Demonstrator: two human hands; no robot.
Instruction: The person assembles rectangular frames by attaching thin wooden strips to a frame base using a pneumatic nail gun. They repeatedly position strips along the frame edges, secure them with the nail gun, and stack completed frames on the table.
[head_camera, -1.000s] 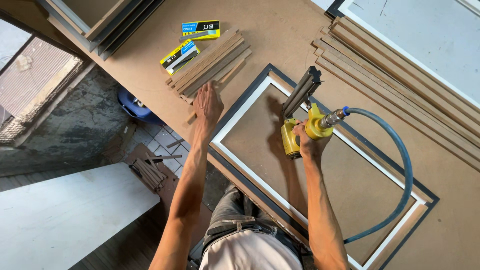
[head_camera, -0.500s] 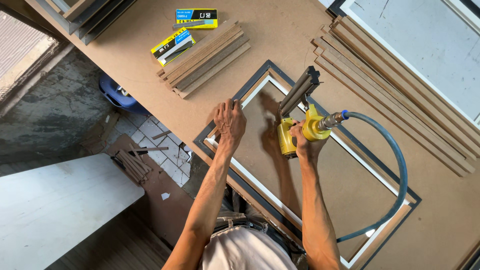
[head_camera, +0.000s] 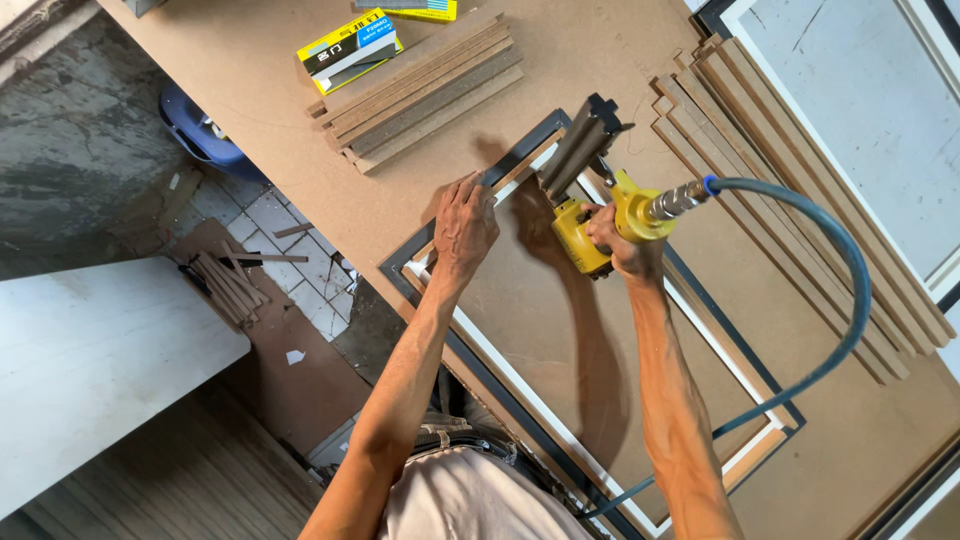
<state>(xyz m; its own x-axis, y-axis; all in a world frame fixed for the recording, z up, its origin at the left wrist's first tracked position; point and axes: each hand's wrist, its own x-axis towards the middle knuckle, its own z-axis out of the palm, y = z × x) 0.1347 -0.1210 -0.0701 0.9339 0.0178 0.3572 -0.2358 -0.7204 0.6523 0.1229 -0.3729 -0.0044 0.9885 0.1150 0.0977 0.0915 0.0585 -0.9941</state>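
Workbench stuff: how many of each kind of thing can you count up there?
Yellow nail gun: 1
Blue air hose: 1
Picture frame: 1
Yellow boxes: 2, one cut off by the top edge
Stacks of wooden strips: 2
Hands, left and right: 2
Total: 9

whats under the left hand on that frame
The left hand presses a thin wooden strip against the inside edge of the dark picture frame, over its brown backing board. The strip's part beneath the palm is covered.
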